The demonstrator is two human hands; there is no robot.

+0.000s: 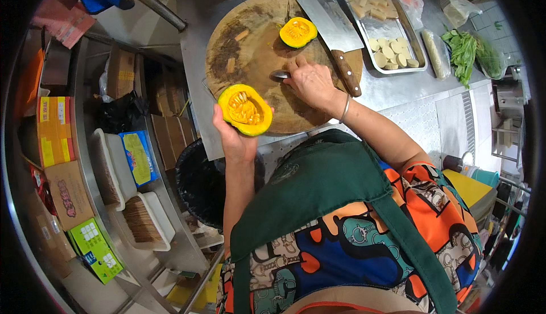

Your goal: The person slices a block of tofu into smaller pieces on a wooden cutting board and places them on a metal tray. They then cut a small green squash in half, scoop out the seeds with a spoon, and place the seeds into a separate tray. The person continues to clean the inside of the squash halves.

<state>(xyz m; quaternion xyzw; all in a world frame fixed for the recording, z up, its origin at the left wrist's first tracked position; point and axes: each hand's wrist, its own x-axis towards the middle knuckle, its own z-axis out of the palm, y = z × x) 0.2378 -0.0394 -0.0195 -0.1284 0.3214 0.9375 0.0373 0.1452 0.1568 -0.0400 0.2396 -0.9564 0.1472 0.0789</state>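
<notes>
My left hand [236,141] holds one pumpkin half [261,127] at the near left edge of a round wooden chopping block [260,64]. Its cut face is up, with seeds and stringy pulp in the hollow. Over the block, my right hand [313,81] grips a metal spoon [280,74], whose bowl points left toward the block's middle; the handle is hidden in the fingers. Beyond that hand lies the second pumpkin half [298,32], cut face up, seeds inside. A cleaver [330,21] with a wooden handle rests along the block's right side.
Right of the block, a metal tray [420,67] holds pale round slices and cut chunks. Past it are a wrapped roll [436,53] and leafy greens [463,53]. A black-lined bin [196,190] stands below the table's left corner. Shelves with boxes [68,190] line the left.
</notes>
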